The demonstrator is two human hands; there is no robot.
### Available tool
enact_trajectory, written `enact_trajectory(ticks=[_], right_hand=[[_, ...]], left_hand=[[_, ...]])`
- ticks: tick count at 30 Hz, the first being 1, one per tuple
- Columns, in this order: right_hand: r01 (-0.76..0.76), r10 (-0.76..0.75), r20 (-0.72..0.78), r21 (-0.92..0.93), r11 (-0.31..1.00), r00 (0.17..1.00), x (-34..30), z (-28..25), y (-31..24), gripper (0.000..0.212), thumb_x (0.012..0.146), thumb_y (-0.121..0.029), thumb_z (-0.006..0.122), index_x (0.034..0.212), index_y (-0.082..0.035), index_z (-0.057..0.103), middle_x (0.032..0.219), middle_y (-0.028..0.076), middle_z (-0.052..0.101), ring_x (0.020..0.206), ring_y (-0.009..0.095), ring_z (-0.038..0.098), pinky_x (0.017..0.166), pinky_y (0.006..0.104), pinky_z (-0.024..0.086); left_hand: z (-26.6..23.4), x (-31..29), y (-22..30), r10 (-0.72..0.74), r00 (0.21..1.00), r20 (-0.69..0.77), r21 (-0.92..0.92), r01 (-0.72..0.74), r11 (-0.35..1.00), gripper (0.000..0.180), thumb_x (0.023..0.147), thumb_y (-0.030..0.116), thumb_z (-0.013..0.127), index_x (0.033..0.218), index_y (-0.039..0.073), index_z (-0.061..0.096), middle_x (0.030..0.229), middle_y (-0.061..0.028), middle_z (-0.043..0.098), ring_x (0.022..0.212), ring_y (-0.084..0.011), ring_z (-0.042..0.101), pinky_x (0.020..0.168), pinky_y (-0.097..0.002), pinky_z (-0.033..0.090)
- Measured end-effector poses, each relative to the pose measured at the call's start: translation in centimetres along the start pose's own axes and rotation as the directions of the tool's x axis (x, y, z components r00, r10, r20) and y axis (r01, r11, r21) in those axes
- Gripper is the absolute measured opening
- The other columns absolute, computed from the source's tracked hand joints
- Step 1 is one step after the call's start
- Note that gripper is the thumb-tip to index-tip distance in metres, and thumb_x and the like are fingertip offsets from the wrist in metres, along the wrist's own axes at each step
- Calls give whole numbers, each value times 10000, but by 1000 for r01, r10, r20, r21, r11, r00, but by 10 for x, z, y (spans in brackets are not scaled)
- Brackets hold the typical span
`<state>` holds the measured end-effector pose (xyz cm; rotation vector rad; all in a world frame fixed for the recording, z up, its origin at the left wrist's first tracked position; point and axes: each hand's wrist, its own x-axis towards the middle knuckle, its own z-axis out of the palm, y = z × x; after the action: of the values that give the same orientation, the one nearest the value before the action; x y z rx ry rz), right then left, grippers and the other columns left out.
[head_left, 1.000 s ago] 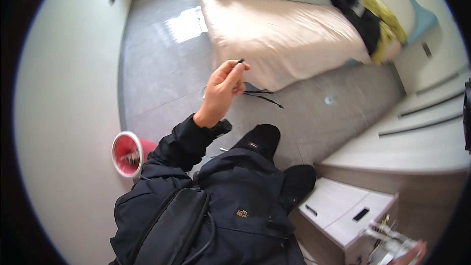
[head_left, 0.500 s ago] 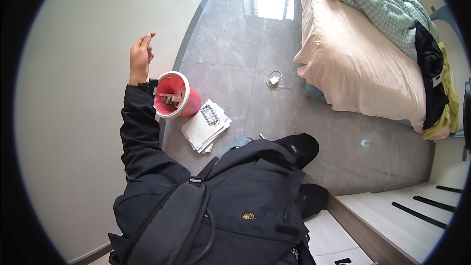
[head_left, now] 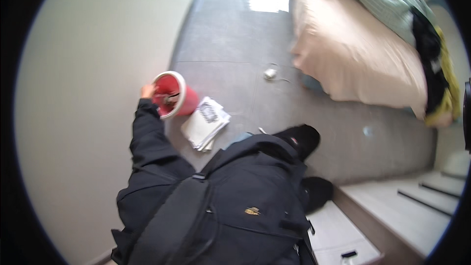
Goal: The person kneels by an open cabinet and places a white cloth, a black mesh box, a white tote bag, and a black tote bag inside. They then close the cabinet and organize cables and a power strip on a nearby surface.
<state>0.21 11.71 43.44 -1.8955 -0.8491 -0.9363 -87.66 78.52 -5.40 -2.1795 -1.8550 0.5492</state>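
Note:
My left hand (head_left: pixel 147 91) reaches down in a black sleeve to the white rim of a small red bin (head_left: pixel 182 104) that stands on the grey floor by the wall. Dark scraps lie inside the bin. The hand is small and partly behind the rim, so its fingers and anything in them are unclear. My right hand is out of sight. My black jacket and a shoulder bag strap (head_left: pixel 181 216) fill the lower middle of the head view.
A stack of white papers (head_left: pixel 205 122) lies right of the bin. A small white object with a cable (head_left: pixel 270 73) sits on the floor near the bed (head_left: pixel 353 59), which carries a green blanket and dark clothes. White furniture (head_left: pixel 343 235) is at lower right.
My left hand, raised beside the wall half a second ago, has dropped to the red bin's rim. The view has swung from the bed toward the wall and bin.

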Motion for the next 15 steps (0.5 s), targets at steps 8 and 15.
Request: enact_trajectory(ticks=[8, 15], right_hand=[[-288, 321, -78, 284, 915, 944, -1, -47, -8, 344, 1047, -240, 681, 1295, -10, 626, 1122, 158, 673, 980, 266, 686, 786, 415, 595], [-531, 532, 177, 553, 642, 828, 45, -3, -48, 150, 1054, -176, 713, 1079, -28, 716, 961, 11, 702, 849, 90, 670, 734, 257, 521]], left_hand=[[-161, 86, 190, -74, 973, -218, -944, -191, 271, 401, 1123, 155, 554, 1467, -50, 583, 1449, -207, 645, 1281, -284, 660, 1119, -378, 525], [-518, -56, 570, 570, 419, -707, -706, -463, -535, 358, 1101, 6, 565, 1455, -11, 615, 1409, -146, 690, 1278, -239, 674, 1108, -362, 523]])
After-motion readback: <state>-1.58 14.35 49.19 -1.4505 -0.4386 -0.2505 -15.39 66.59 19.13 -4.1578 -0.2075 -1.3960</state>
